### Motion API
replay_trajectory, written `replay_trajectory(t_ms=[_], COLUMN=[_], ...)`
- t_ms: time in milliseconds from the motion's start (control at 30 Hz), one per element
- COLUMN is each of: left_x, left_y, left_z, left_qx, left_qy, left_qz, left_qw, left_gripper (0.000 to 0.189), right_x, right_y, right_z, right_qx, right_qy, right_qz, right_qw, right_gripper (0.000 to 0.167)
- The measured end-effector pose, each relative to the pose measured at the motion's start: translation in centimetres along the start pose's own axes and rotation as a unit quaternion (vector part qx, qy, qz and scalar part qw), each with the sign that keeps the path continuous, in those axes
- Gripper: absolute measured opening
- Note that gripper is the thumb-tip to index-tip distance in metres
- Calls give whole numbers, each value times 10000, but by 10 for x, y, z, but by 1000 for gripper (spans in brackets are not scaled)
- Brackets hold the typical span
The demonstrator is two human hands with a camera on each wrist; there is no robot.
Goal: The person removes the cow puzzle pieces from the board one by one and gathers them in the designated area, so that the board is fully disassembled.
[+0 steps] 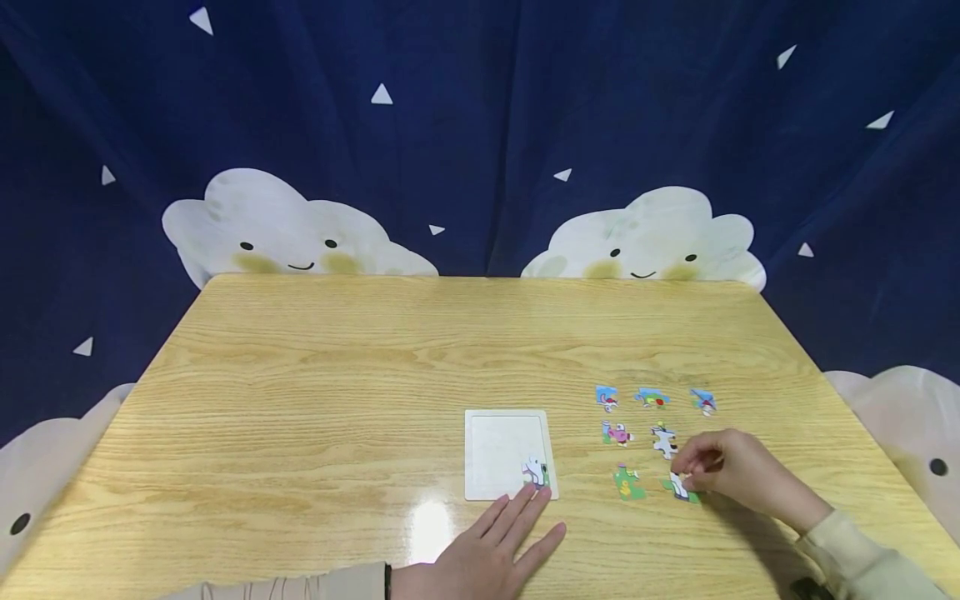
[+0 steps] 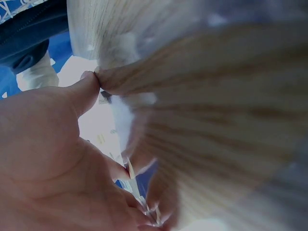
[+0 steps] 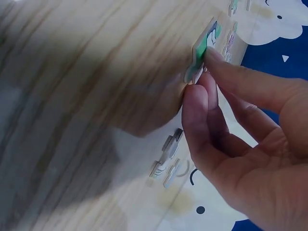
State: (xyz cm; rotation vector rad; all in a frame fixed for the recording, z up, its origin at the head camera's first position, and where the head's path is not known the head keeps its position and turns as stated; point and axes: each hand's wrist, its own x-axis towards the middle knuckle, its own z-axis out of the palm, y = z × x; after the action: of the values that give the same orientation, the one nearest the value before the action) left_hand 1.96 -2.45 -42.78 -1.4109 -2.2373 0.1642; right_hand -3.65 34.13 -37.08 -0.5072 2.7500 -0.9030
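Note:
My right hand (image 1: 731, 471) pinches a green-and-white puzzle piece (image 1: 680, 487) between thumb and fingers, low over the table. In the right wrist view the thumb lies on the printed face of that piece (image 3: 202, 51). My left hand (image 1: 491, 546) lies palm down with straight, spread fingers, its fingertips at the near edge of a white square puzzle tray (image 1: 491, 454). One puzzle piece (image 1: 536, 472), printed white, green and dark blue, sits in the tray's near right corner, just beyond those fingertips. In the left wrist view the left hand's palm (image 2: 48, 159) shows beside the wood.
Several loose puzzle pieces lie in rows right of the tray, among them a pink one (image 1: 617, 433), a green one (image 1: 627, 482) and a white one (image 1: 663, 440). A blue curtain (image 1: 480, 125) with clouds hangs behind the wooden table (image 1: 300, 400).

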Motion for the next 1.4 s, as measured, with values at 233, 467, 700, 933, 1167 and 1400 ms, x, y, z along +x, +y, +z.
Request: replay_trajectory(t_ms=[233, 467, 700, 933, 1167, 1400], left_x=[0, 0, 0, 0, 0, 1], left_y=[0, 0, 0, -1, -2, -1], left_z=[0, 0, -1, 1, 1, -1], left_qx=[-61, -84, -32, -63, -97, 20], left_qy=[-50, -235, -198, 128, -22, -410], left_qz=[26, 50, 43, 44, 127, 105], left_qw=[10000, 9997, 9998, 9999, 9999, 9991], left_gripper=[80, 82, 82, 83, 84, 81], right_x=[0, -1, 9, 35, 64, 81], right_y=[-1, -5, -27, -60, -88, -101], right_z=[2, -2, 5, 21, 48, 68], right_qx=[-70, -5, 684, 1110, 1229, 1184], right_qy=[85, 360, 111, 4, -236, -518], right_qz=[-72, -424, -402, -354, -660, -748], right_qw=[9999, 9985, 9968, 9932, 9899, 9888], right_gripper=[15, 15, 10, 12, 13, 15])
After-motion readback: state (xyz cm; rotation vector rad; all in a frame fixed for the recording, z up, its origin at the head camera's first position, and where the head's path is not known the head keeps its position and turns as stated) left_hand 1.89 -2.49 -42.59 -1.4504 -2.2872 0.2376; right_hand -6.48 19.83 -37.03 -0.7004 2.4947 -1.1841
